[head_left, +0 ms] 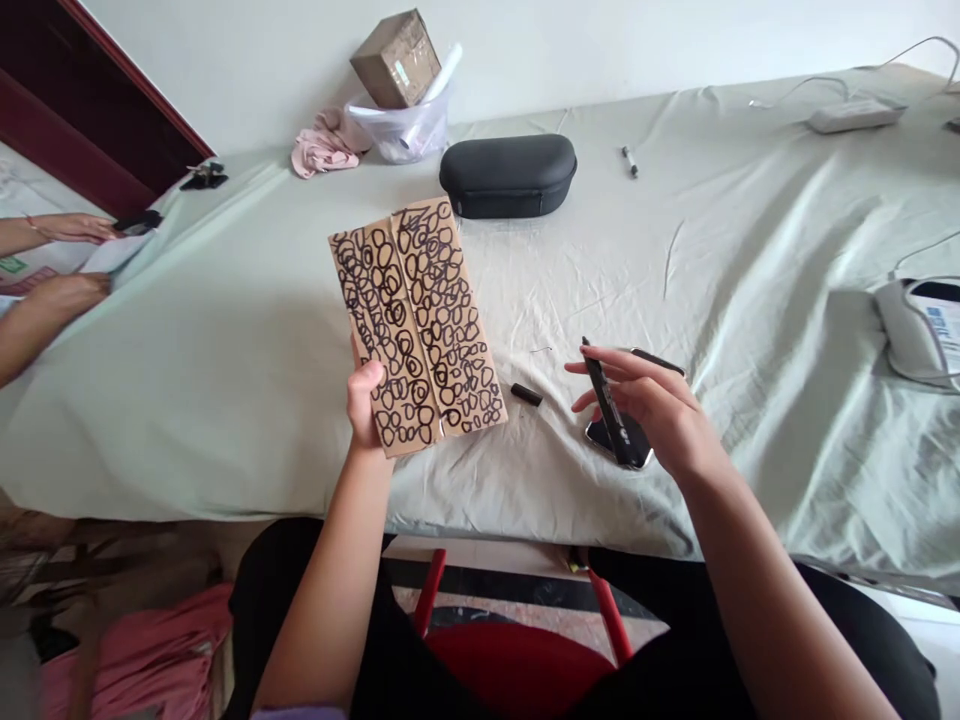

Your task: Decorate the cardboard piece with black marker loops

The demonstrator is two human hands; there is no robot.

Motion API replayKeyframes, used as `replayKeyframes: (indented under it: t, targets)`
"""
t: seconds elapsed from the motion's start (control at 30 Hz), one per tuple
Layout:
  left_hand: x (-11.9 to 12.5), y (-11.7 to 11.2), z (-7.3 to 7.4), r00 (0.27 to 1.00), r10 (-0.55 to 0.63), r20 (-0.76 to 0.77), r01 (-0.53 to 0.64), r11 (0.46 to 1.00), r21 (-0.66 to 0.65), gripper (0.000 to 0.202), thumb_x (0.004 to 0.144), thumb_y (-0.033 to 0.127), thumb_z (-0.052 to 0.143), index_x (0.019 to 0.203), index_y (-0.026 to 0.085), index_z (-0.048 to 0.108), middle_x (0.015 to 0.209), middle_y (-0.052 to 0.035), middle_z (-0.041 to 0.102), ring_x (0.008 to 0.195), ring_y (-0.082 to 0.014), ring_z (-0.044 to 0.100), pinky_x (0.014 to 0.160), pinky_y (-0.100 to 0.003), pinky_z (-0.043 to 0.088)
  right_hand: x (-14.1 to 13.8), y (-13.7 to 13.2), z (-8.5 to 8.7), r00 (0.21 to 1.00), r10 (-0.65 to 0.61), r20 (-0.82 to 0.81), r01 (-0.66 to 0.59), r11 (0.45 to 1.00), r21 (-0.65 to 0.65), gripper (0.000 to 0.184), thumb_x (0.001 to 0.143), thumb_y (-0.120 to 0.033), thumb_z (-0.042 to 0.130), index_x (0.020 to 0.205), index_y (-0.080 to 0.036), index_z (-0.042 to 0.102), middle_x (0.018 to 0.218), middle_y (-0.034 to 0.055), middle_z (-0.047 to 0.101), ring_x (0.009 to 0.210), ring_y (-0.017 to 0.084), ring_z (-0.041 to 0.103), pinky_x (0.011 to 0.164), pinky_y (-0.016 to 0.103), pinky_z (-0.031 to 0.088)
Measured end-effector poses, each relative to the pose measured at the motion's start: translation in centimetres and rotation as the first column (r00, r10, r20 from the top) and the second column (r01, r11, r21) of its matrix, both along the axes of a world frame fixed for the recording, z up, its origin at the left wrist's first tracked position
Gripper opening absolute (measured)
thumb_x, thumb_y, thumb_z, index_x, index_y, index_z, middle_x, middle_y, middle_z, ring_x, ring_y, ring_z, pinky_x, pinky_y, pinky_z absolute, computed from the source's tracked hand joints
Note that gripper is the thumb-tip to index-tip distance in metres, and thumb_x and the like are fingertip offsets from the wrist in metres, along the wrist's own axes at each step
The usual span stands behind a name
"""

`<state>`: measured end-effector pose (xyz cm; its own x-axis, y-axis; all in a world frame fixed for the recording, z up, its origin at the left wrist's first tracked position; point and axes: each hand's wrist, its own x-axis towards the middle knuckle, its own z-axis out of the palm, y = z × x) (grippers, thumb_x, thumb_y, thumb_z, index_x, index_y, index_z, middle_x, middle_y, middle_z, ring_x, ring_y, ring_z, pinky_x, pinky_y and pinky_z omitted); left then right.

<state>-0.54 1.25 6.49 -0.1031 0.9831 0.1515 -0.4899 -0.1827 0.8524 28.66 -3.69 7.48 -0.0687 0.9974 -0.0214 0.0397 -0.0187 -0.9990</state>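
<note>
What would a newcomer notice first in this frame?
The flat brown cardboard piece covered in black scribbled loops stands out, held up by its lower edge in the left hand over the pale green cloth-covered table. To its right, the right hand holds a black marker pen, a small black cap lying on the cloth between the hands. Behind sits a black oval zip case.

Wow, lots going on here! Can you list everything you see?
cardboard sheet: one, brown with black loops, held up centre
marker: one, black, held right of centre
marker cap: one, black, on table cover
phone: one, dark, beneath the marker
case: one, black, far centre
pen: one, dark, right of case
tub: one, clear, by wall
box: one, brown, in tub
rag: one, pink, left of tub
table cover: one, pale green
another person's hands: two, far left
left hand: grips cardboard sheet
right hand: holds marker
</note>
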Motion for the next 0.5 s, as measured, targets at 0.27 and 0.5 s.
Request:
replayKeyframes:
  t: [0.27,0.5]
  targets:
    - [-0.2,-0.2,-0.1,1.000,0.017,-0.002,-0.017,1.000,-0.010,0.061,0.080,0.049,0.059,0.136,0.027,0.061,0.133,-0.0072,0.073,0.153,-0.0374,0.042,0.124,-0.059,0.042,-1.0,-0.1,-0.4,0.837,0.090,0.540,-0.079,0.996,-0.043,0.046,0.095,-0.026,0.059,0.140,-0.019,0.054,0.099,0.0054,0.076,0.058,0.012,0.059,0.056,0.027,0.044]
    - [0.0,-0.7,0.6,1.000,0.023,0.018,-0.023,0.999,0.025,0.065,0.082,0.043,0.057,0.146,0.033,0.054,0.140,-0.0028,0.069,0.150,-0.0368,0.048,0.126,-0.060,0.041,-1.6,0.6,1.2,0.533,0.118,0.838,-0.123,0.990,-0.061,0.029,0.090,-0.022,0.061,0.119,-0.023,0.069,0.091,0.0038,0.073,0.077,0.021,0.065,0.066,0.031,0.043]
